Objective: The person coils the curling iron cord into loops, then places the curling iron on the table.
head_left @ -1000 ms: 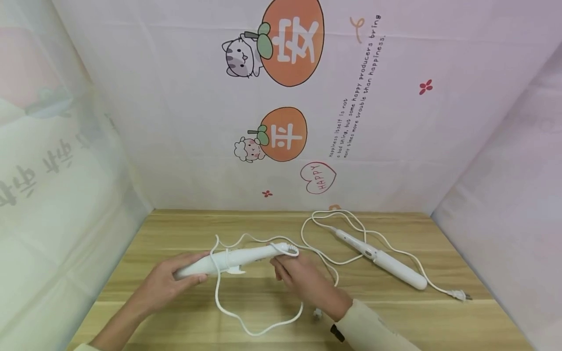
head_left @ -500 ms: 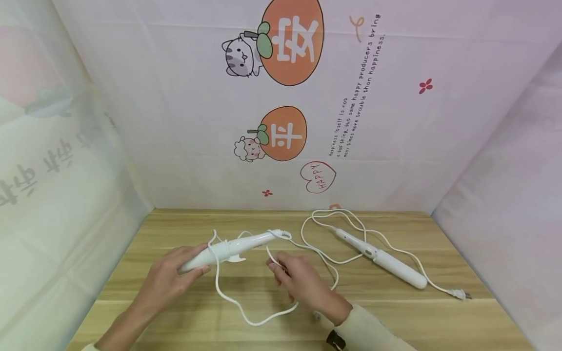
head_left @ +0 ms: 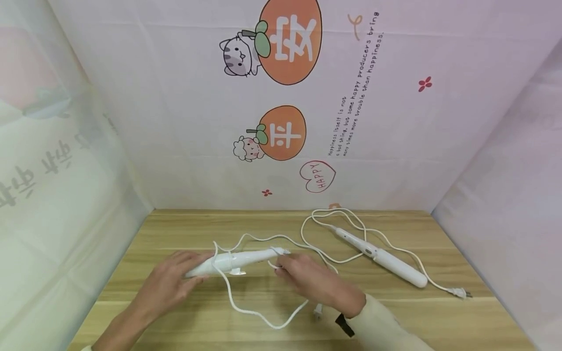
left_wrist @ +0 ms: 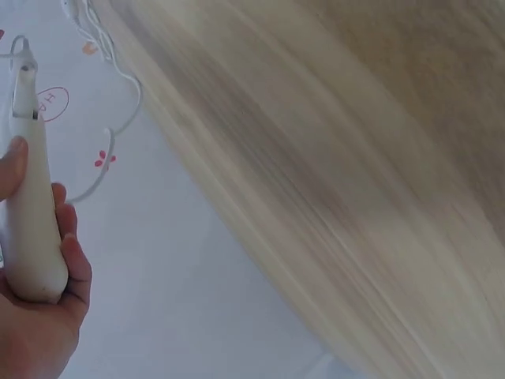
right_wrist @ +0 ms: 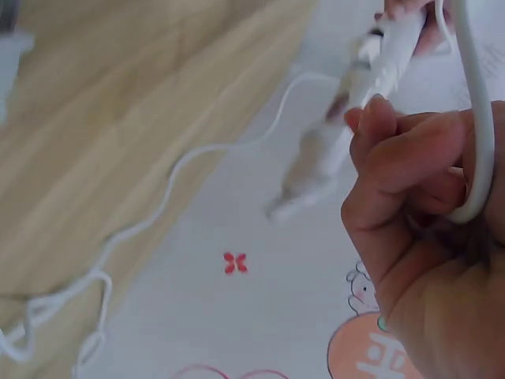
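A white curling iron is held by its thick end in my left hand, its thin corded end pointing right. In the left wrist view, the fingers and thumb wrap the iron's rounded end. My right hand is by the thin end, fingers curled around the white power cord, as the right wrist view shows. Part of that cord crosses over the iron's body near my left fingers and hangs in a loop below it. The right fingertips are partly hidden in the head view.
A second white curling iron lies on the wooden table at the right, its cord looped behind it and its plug near the right edge. Another plug lies under my right forearm. Printed cloth walls stand around the table.
The held iron's thin end rose, then came back down. My right hand dipped away from that end with the cord and has returned near it. The second iron has stayed put.
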Motion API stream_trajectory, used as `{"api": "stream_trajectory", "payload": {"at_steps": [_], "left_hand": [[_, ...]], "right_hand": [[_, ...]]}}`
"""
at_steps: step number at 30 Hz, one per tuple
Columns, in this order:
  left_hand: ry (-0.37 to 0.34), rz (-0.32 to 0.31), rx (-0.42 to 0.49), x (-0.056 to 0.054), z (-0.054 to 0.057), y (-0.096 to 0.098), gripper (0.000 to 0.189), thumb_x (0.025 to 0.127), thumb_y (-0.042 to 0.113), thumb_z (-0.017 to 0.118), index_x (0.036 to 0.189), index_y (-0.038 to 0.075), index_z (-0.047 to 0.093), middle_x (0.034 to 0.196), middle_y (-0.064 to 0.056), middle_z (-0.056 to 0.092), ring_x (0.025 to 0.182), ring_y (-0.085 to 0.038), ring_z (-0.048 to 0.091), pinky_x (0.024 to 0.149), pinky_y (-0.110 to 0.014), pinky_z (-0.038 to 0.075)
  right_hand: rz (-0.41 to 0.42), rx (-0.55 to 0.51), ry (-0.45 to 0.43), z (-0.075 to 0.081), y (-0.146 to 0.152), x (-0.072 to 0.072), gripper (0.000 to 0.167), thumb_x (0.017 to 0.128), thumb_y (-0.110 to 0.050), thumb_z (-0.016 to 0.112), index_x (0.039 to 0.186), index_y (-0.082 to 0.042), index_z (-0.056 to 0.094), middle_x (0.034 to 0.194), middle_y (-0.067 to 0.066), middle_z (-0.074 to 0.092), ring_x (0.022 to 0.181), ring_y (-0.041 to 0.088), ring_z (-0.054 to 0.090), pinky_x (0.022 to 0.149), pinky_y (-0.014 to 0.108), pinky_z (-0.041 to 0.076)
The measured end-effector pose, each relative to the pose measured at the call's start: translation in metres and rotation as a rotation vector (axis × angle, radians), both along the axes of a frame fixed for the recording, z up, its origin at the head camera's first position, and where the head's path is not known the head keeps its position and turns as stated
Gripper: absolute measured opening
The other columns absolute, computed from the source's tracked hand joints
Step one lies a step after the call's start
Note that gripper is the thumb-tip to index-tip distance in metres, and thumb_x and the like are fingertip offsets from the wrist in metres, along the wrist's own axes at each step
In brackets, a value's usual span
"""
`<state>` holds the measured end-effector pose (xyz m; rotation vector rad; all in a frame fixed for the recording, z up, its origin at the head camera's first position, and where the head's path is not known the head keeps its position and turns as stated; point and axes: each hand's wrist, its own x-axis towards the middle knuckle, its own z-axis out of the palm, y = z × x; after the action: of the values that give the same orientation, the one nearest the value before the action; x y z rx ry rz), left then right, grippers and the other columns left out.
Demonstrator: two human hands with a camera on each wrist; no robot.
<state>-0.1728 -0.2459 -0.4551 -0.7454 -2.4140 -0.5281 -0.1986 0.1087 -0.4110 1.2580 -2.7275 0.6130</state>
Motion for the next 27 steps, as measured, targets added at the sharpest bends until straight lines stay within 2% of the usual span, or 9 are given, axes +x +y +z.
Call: {"api": "stream_trajectory", "payload": {"at_steps": [5,7,9,12,15,21,25,27], "left_hand": [[-0.010,-0.069,-0.036,0.000,-0.001,-0.004,0.065,0.074,0.017,0.097,0.135,0.021,0.077,0.116,0.000,0.080,0.101,-0.022,0.075,0.080,-0.043,0.064],[-0.023,-0.119,-0.046,0.001,-0.001,-0.005,0.065,0.074,0.019,0.097,0.136,0.022,0.077,0.117,0.002,0.081,0.102,-0.022,0.075,0.083,-0.043,0.064],[-0.046,-0.179,-0.047,0.002,-0.002,-0.006,0.064,0.075,0.019,0.096,0.136,0.021,0.077,0.118,0.004,0.081,0.103,-0.020,0.075,0.084,-0.043,0.064],[-0.097,-0.267,-0.029,0.003,-0.003,-0.008,0.062,0.079,0.020,0.094,0.138,0.021,0.075,0.119,0.008,0.080,0.105,-0.015,0.074,0.085,-0.040,0.063],[-0.175,-0.321,0.021,0.004,-0.005,-0.012,0.057,0.084,0.022,0.092,0.138,0.021,0.075,0.119,0.010,0.079,0.104,-0.008,0.072,0.081,-0.033,0.061],[-0.436,-0.405,0.196,0.009,-0.006,-0.021,0.052,0.093,0.016,0.087,0.143,0.020,0.073,0.126,0.002,0.079,0.105,-0.003,0.067,0.079,-0.026,0.057],[-0.589,-0.417,0.310,0.010,-0.006,-0.027,0.052,0.095,0.009,0.083,0.145,0.019,0.071,0.134,-0.004,0.076,0.108,-0.005,0.067,0.083,-0.027,0.056],[-0.624,-0.395,0.334,0.011,-0.006,-0.029,0.052,0.096,0.008,0.082,0.145,0.020,0.071,0.137,-0.005,0.075,0.109,-0.005,0.067,0.085,-0.026,0.055]], "right_hand": [[0.090,0.052,0.209,0.004,0.003,-0.009,0.013,0.107,-0.014,0.070,0.094,-0.011,0.070,0.082,-0.006,0.064,0.068,0.000,0.054,0.062,0.017,0.050],[0.141,0.031,0.264,0.002,0.004,-0.014,0.010,0.104,-0.016,0.074,0.095,-0.013,0.072,0.086,-0.006,0.069,0.072,0.001,0.061,0.066,0.017,0.053],[0.190,-0.010,0.277,0.000,0.005,-0.019,0.006,0.102,-0.018,0.077,0.097,-0.014,0.075,0.092,-0.006,0.073,0.079,0.001,0.067,0.071,0.017,0.056],[0.245,-0.067,0.244,-0.002,0.007,-0.025,0.004,0.099,-0.019,0.080,0.098,-0.016,0.078,0.094,-0.007,0.075,0.084,0.000,0.070,0.076,0.015,0.056],[0.290,-0.083,0.200,-0.005,0.009,-0.029,0.006,0.100,-0.020,0.080,0.102,-0.016,0.083,0.095,-0.007,0.075,0.085,-0.002,0.068,0.079,0.012,0.055],[0.336,-0.119,0.065,-0.011,0.016,-0.035,0.018,0.105,-0.020,0.073,0.117,-0.014,0.085,0.094,-0.007,0.074,0.079,-0.007,0.055,0.073,0.008,0.047],[0.329,-0.179,0.020,-0.017,0.015,-0.035,0.021,0.107,-0.018,0.070,0.122,-0.015,0.084,0.090,-0.008,0.072,0.077,-0.008,0.048,0.070,0.009,0.045],[0.316,-0.195,0.026,-0.021,0.013,-0.034,0.022,0.106,-0.016,0.071,0.125,-0.017,0.083,0.088,-0.008,0.072,0.075,-0.007,0.047,0.069,0.009,0.044]]}}
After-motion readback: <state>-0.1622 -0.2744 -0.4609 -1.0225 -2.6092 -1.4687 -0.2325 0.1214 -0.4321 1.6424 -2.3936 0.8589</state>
